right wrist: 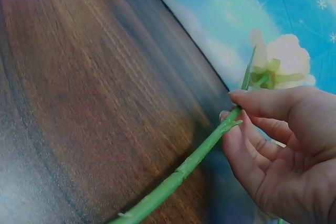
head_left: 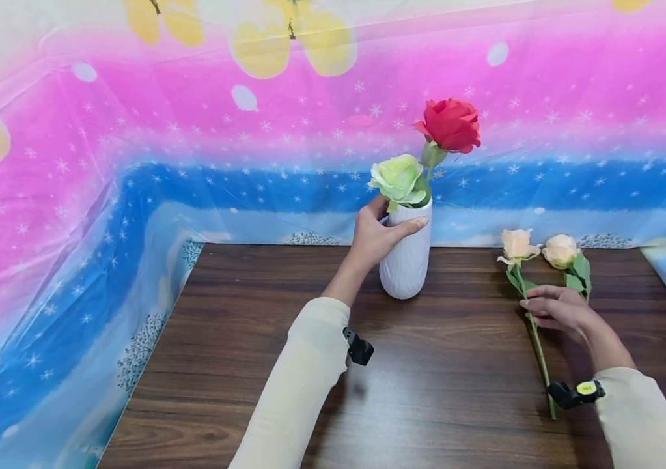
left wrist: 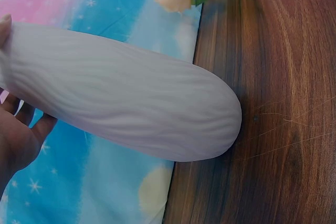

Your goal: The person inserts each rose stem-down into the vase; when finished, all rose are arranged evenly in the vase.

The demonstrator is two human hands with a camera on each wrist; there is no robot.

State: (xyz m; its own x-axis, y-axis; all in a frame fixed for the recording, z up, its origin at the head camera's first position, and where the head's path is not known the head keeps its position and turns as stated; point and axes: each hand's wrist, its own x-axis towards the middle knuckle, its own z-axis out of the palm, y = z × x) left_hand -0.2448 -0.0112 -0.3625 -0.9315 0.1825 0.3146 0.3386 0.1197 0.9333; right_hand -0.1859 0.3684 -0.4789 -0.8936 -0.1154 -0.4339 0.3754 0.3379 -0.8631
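Observation:
Near the back of the table stands a tall white vase (head_left: 405, 267) with a rippled surface. My left hand (head_left: 372, 236) grips it just below the rim, thumb across the near side and fingers around the left. A pale green rose (head_left: 397, 177) and a taller red rose (head_left: 453, 127) stick out of its mouth. On the right, my right hand (head_left: 571, 316) pinches a peach rose by its green stem (right wrist: 181, 174), between thumb and fingertips. That rose's bloom (head_left: 518, 245) points away from me, and its long stem end reaches back toward my right wrist.
Another peach rose (head_left: 560, 251) with green leaves lies at the table's back right, just beyond my right hand. The dark wooden table (head_left: 239, 352) ends at a pink and blue snowflake-printed cloth (head_left: 286, 150) hung behind and along the left side.

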